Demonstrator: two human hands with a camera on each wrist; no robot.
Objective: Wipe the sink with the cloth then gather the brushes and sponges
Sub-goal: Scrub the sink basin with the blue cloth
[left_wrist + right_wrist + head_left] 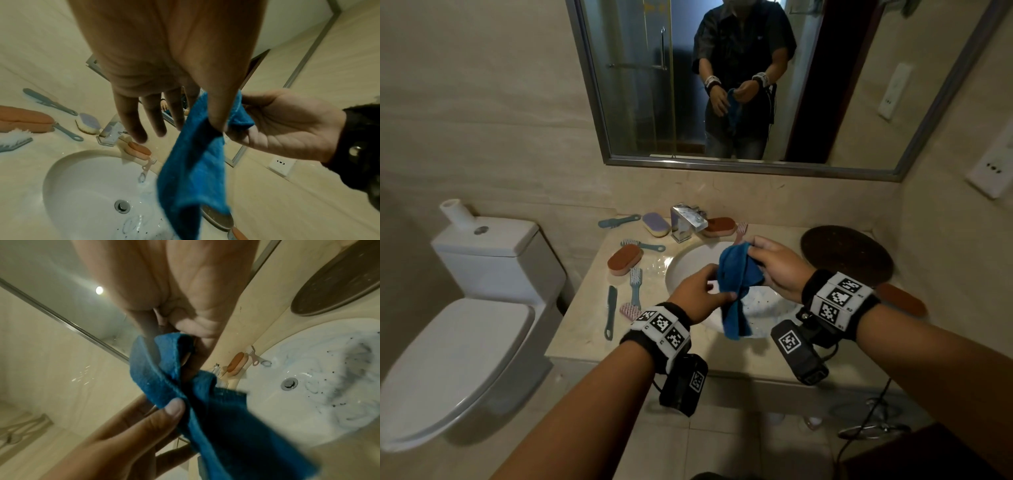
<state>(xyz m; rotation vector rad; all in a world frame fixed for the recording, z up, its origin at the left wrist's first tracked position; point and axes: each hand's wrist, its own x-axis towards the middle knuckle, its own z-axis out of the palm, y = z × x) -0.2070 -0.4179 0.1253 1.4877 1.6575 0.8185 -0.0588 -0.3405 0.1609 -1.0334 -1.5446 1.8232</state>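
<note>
Head view: both hands, left hand (pixel 697 294) and right hand (pixel 779 270), pinch the blue terry cloth (pixel 736 284) between thumb and fingers. Below the fingers lies the speckled white ceramic sink (pixel 688 263). Risk: a loosened pinch would drop the hanging cloth.

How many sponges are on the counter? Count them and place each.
4. A purple-and-yellow sponge left of the faucet; orange sponge right of it; second orange sponge left of the sink, among brushes; fourth sponge right of the sink, partly behind the right wrist.
</note>
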